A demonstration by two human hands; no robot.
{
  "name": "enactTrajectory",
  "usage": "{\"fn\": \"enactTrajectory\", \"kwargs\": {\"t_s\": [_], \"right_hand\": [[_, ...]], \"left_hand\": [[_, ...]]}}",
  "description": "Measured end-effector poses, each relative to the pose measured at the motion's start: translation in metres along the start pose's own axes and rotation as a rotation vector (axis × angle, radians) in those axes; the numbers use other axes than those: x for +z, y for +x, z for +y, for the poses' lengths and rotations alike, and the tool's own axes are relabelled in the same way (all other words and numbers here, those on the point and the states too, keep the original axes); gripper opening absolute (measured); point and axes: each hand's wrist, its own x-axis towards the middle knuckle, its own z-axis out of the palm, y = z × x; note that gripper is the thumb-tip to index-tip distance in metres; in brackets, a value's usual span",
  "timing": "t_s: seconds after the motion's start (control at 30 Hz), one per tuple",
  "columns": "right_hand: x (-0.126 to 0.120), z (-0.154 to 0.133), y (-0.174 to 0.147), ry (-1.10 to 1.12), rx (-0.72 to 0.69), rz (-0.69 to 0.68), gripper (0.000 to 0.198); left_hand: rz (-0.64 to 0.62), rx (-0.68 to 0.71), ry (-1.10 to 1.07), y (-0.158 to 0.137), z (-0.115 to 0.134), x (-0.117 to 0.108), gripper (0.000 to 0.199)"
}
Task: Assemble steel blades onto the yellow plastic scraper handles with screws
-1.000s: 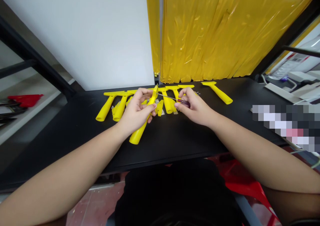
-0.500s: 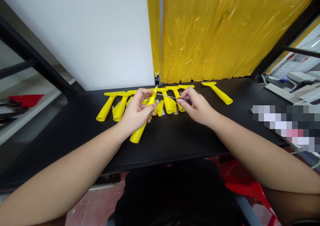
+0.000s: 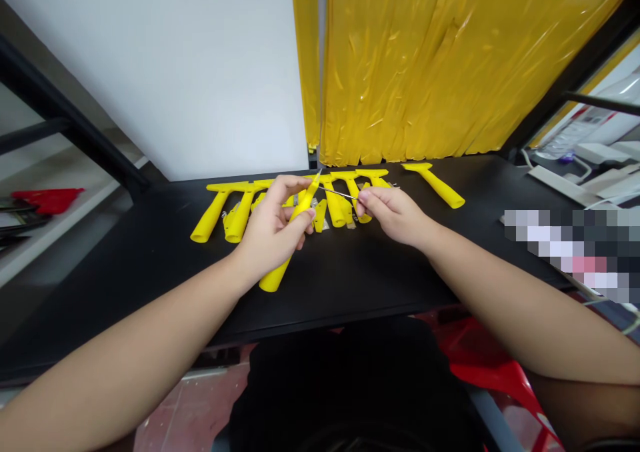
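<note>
My left hand (image 3: 280, 222) is closed around a yellow plastic scraper handle (image 3: 276, 273), a hollow tube widening to a thin head at its far end. The handle tilts, its round open end toward me. In my right hand (image 3: 387, 211) is a screwdriver (image 3: 340, 193); its thin metal shaft points left and its tip meets the head of the handle, though the exact contact is too small to make out. The screwdriver's grip is mostly hidden by my fingers. Behind my hands lie several more yellow scraper handles (image 3: 209, 217) and small flat yellow pieces (image 3: 321, 216).
One more yellow handle (image 3: 443, 187) lies apart at the right on the black table (image 3: 380, 272). A white panel (image 3: 225, 72) and yellow plastic sheeting (image 3: 425, 65) stand behind. Black metal posts (image 3: 110, 152) rise at the sides. Shelves with red items (image 3: 50, 201) are at the left.
The held handle has turned a little, its head shifting slightly right. My right hand has changed its hold on the screwdriver, whose grip shows less now.
</note>
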Motion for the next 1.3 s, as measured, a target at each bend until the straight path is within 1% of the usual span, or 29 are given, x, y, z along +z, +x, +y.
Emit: {"fn": "enactTrajectory", "kwargs": {"t_s": [0.03, 0.07, 0.13, 0.2, 0.3, 0.37, 0.43, 0.5, 0.53, 0.57, 0.67, 0.7, 0.77, 0.83, 0.9, 0.97, 1.03, 1.13, 1.2, 1.23, 1.3], "right_hand": [[0.000, 0.001, 0.001, 0.042, 0.022, -0.033, 0.054], [0.001, 0.002, 0.001, 0.084, 0.033, -0.053, 0.056], [0.003, 0.005, 0.000, 0.146, 0.012, -0.048, 0.045], [0.005, 0.007, -0.002, 0.139, -0.035, -0.010, 0.033], [0.004, 0.007, -0.002, 0.040, -0.075, 0.079, 0.029], [0.002, 0.006, -0.001, -0.002, -0.071, 0.131, 0.027], [0.001, 0.005, 0.000, 0.005, -0.039, 0.113, 0.038], [0.001, 0.005, 0.001, 0.048, 0.014, 0.040, 0.055], [0.001, 0.005, 0.001, 0.076, 0.030, 0.013, 0.059], [0.002, 0.005, 0.001, 0.099, 0.033, 0.001, 0.057], [0.003, 0.005, 0.000, 0.081, -0.016, 0.027, 0.035], [0.003, 0.005, -0.001, 0.052, -0.031, 0.054, 0.031], [0.002, 0.004, 0.000, 0.012, -0.042, 0.103, 0.031], [0.001, 0.004, 0.002, 0.059, -0.018, 0.087, 0.039], [0.001, 0.005, 0.003, 0.182, 0.049, -0.004, 0.053], [0.003, 0.006, 0.004, 0.284, 0.102, -0.077, 0.061], [0.004, 0.005, 0.003, 0.263, 0.069, -0.065, 0.059], [0.004, 0.000, 0.001, 0.064, -0.060, 0.037, 0.048], [0.004, -0.005, -0.001, 0.004, -0.097, 0.080, 0.046], [0.003, -0.007, -0.001, 0.039, -0.089, 0.073, 0.048], [0.003, -0.010, -0.002, 0.253, -0.026, -0.003, 0.054]], "left_hand": [[-0.003, 0.005, 0.014, 0.000, -0.001, 0.000, 0.037], [-0.005, 0.003, 0.023, 0.000, -0.001, 0.000, 0.037], [-0.012, -0.025, 0.019, 0.002, -0.002, -0.001, 0.038], [-0.016, -0.059, 0.000, 0.005, -0.003, -0.002, 0.039], [-0.016, -0.075, 0.002, 0.006, -0.003, -0.003, 0.041], [-0.001, -0.053, 0.033, 0.005, -0.004, -0.004, 0.042], [0.017, -0.008, 0.083, 0.003, -0.006, -0.004, 0.043], [0.020, 0.027, 0.123, 0.002, -0.008, -0.005, 0.045], [0.014, 0.030, 0.126, 0.002, -0.009, -0.005, 0.046], [0.006, 0.022, 0.119, 0.003, -0.009, -0.005, 0.046], [-0.007, -0.029, 0.071, 0.005, -0.011, -0.005, 0.043], [-0.002, -0.034, 0.069, 0.006, -0.011, -0.005, 0.043], [0.014, -0.009, 0.092, 0.005, -0.012, -0.005, 0.044], [0.022, 0.041, 0.124, 0.004, -0.012, -0.004, 0.047], [0.018, 0.079, 0.141, 0.002, -0.010, -0.003, 0.048], [0.004, 0.081, 0.130, 0.002, -0.007, -0.003, 0.048], [-0.001, 0.053, 0.099, 0.003, -0.005, -0.002, 0.045], [0.004, 0.026, 0.099, 0.005, -0.006, -0.003, 0.042], [-0.002, 0.060, 0.153, 0.004, -0.009, -0.004, 0.043], [-0.008, 0.096, 0.194, 0.003, -0.010, -0.004, 0.045], [0.003, 0.211, 0.310, 0.002, -0.012, -0.006, 0.047]]}}
